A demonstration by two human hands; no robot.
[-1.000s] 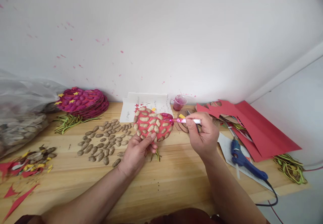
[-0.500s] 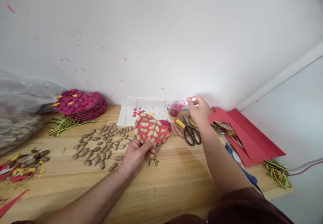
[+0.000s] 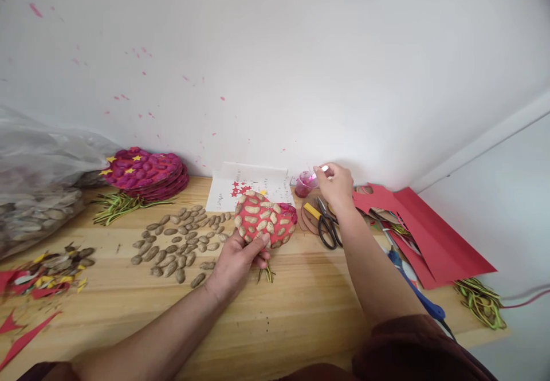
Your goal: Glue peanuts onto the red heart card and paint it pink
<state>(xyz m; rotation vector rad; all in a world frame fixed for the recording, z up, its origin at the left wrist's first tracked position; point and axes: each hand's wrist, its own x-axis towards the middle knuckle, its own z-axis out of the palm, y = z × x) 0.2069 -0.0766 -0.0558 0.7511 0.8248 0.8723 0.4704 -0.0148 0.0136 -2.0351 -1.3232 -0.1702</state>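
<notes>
A red heart-shaped card (image 3: 282,226) covered in glued-on peanuts is pinched in my left hand (image 3: 240,258), thumb on its front. The peanuts at its upper right are painted magenta; the others are plain. Thin green-brown stems hang below it. My right hand (image 3: 336,185) grips a white-handled paintbrush (image 3: 325,169) by its handle. The brush's tip is down in a small clear cup (image 3: 305,185) of magenta paint, partly hidden. Just below that hand lie black-handled scissors (image 3: 327,229) and a yellow-handled cutter (image 3: 311,211).
Loose peanuts (image 3: 180,243) spread left of centre. Behind stand a stack of magenta peanut hearts (image 3: 146,169) and a bag of peanuts (image 3: 38,197). White paper (image 3: 219,192) holds red stars. Red card sheets (image 3: 442,238) and a blue glue gun (image 3: 423,301) lie right, scraps (image 3: 51,272) left.
My right hand has moved slightly left and the brush has gone deeper toward the paint cup. The whole view has shifted a little; my left hand still holds the heart-shaped card.
</notes>
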